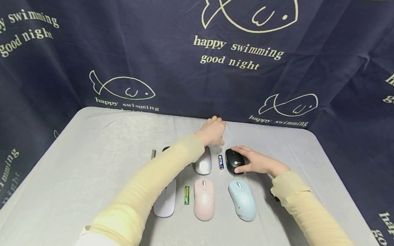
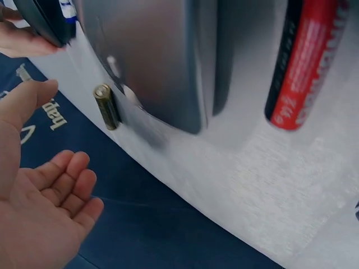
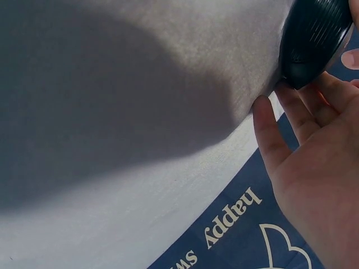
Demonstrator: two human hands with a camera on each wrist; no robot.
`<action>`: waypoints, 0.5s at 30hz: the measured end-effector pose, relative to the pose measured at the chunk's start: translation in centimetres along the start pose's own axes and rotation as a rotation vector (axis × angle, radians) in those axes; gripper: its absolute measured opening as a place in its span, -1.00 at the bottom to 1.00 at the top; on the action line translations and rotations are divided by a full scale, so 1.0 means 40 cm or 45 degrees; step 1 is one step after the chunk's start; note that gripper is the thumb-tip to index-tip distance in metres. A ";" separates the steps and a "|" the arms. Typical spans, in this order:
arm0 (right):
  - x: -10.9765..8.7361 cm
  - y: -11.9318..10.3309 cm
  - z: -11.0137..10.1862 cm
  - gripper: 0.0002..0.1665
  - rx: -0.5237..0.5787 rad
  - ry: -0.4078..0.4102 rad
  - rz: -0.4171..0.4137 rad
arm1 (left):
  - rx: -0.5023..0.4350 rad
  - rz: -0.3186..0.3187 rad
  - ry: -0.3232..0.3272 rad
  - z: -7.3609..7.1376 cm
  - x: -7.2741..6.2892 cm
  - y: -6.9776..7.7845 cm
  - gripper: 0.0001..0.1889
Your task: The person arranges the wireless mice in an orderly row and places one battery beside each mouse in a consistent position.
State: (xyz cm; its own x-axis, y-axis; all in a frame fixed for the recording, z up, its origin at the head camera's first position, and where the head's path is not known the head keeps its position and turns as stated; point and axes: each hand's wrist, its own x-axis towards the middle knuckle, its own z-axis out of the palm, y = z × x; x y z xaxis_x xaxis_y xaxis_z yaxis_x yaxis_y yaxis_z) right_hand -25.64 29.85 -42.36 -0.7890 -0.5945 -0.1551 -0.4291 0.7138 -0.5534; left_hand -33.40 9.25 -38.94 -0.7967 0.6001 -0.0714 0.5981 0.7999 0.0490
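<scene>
My right hand (image 1: 257,161) grips a black computer mouse (image 1: 233,160) on the grey table, its thumb on the near side and its fingers on the far side. In the right wrist view the fingers touch the dark mouse (image 3: 314,42). Toward the table's back edge, my left hand (image 1: 213,131) holds nothing, its fingers loosely bent. A silver mouse (image 1: 203,163) lies just below that hand. A gold-coloured battery (image 2: 106,106) appears near the left fingers in the left wrist view. Between the silver and black mice lies a blue battery (image 1: 220,162).
Nearer the front lie a white mouse (image 1: 165,205), partly behind the left sleeve, a green battery (image 1: 186,195), a pink mouse (image 1: 204,201) and a light blue mouse (image 1: 244,202). Another battery (image 1: 153,154) lies left. The left wrist view shows a red-and-black battery (image 2: 307,67). A navy curtain (image 1: 187,61) hangs behind.
</scene>
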 end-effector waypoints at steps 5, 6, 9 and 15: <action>0.001 0.001 0.000 0.01 -0.013 0.003 0.004 | 0.026 -0.002 -0.004 0.011 0.012 -0.020 -0.36; 0.001 0.001 0.001 0.01 -0.015 0.003 0.004 | 0.031 -0.005 -0.009 0.014 0.014 -0.024 -0.34; 0.002 0.001 0.001 0.01 -0.019 0.002 0.002 | 0.037 -0.012 -0.024 0.021 0.019 -0.032 -0.34; 0.002 0.001 -0.001 0.00 -0.009 0.003 0.002 | 0.043 -0.020 -0.054 0.028 0.024 -0.033 -0.37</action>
State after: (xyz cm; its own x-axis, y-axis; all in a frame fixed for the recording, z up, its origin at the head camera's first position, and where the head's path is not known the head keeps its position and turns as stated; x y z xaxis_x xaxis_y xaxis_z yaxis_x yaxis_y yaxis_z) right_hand -25.73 29.85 -42.37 -0.7909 -0.5922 -0.1540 -0.4307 0.7176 -0.5473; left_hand -34.86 8.77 -40.17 -0.8020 0.5864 -0.1140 0.5888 0.8081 0.0142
